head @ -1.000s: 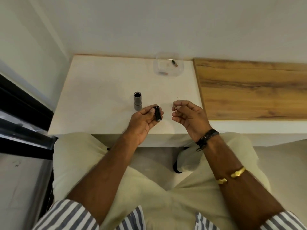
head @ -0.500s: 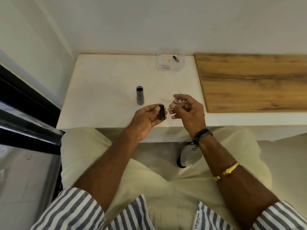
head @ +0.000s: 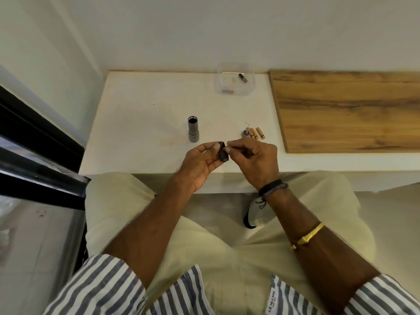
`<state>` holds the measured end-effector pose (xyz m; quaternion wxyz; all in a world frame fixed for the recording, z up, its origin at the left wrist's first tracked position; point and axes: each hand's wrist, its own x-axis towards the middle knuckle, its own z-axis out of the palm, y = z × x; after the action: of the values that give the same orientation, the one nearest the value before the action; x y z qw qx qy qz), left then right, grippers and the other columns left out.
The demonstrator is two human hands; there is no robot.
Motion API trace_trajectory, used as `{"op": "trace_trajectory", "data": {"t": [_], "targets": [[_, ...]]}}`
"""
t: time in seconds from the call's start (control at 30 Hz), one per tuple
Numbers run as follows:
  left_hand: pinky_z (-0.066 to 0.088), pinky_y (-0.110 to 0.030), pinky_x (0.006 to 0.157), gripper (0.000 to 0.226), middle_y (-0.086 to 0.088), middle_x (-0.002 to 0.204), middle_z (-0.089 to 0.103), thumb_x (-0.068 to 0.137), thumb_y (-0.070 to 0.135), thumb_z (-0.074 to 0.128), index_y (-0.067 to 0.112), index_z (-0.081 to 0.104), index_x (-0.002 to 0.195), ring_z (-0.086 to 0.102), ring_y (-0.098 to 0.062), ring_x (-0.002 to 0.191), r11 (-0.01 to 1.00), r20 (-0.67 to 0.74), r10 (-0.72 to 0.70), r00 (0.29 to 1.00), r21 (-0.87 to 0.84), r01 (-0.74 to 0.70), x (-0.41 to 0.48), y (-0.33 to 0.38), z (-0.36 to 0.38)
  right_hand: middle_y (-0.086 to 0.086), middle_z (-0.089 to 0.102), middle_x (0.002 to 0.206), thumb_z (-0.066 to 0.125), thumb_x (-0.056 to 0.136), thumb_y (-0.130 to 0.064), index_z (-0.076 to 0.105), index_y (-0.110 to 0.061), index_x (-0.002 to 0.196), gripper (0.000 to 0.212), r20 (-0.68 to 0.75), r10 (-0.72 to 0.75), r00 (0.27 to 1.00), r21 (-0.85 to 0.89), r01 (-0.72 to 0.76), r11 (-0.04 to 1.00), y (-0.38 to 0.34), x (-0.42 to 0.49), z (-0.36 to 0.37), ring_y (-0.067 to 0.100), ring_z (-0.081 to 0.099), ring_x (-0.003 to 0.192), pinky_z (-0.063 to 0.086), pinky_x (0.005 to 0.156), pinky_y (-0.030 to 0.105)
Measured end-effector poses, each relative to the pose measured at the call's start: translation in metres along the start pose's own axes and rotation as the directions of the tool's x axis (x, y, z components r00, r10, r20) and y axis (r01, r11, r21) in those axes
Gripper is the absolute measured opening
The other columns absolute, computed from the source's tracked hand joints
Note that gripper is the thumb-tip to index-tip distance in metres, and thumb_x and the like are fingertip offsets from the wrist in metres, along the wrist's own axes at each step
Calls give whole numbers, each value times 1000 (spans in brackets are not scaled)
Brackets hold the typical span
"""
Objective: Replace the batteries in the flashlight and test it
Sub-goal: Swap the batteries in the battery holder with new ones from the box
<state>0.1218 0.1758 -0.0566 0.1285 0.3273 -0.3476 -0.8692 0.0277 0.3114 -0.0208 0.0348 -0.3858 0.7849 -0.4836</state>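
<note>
The grey flashlight body (head: 193, 129) stands upright on the white table (head: 136, 114), its open end up. My left hand (head: 202, 163) grips a black battery holder (head: 223, 151) just above the table's near edge. My right hand (head: 254, 160) touches the holder's top end with pinched fingertips; what they pinch is hidden. Three copper-coloured batteries (head: 256, 133) lie side by side on the table behind my right hand, next to the dark round end cap (head: 245, 133).
A clear plastic tub (head: 235, 81) at the back of the table holds one battery (head: 242, 78) and a small item. A wooden board (head: 347, 110) covers the surface to the right. A dark window frame (head: 34, 155) runs along the left.
My right hand has moved left and now meets the battery holder in my left hand. The batteries and end cap on the table have come into sight behind it.
</note>
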Motion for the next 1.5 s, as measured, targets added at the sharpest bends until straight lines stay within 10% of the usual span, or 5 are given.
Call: {"op": "trace_trajectory", "data": {"t": [0.6,0.9,1.5], "targets": [[60,-40,86,15,-21,110,70,96,1,58,-1,63,110,73,-29,96,999,15,30,999,43,-31,5,-2,-2,8,79,95,83,80,-4,81,-5,92,12,252,179,951,116,-213,970,14,12,-3,20,74,92,60,91,33],[60,-36,83,19,-18,104,73,97,-1,56,-1,62,114,72,-30,101,998,67,57,996,-8,-57,7,5,4,12,79,86,88,74,-8,82,-10,85,12,357,414,837,298,-522,799,25,24,0,19,65,76,55,69,32],[60,-41,84,26,-19,116,71,91,0,63,2,63,117,70,-31,108,972,-76,-26,997,-233,8,40,6,6,-1,78,82,82,82,-10,80,-16,88,8,43,539,841,346,-519,781,54,159,16,6,68,69,55,61,21]]}}
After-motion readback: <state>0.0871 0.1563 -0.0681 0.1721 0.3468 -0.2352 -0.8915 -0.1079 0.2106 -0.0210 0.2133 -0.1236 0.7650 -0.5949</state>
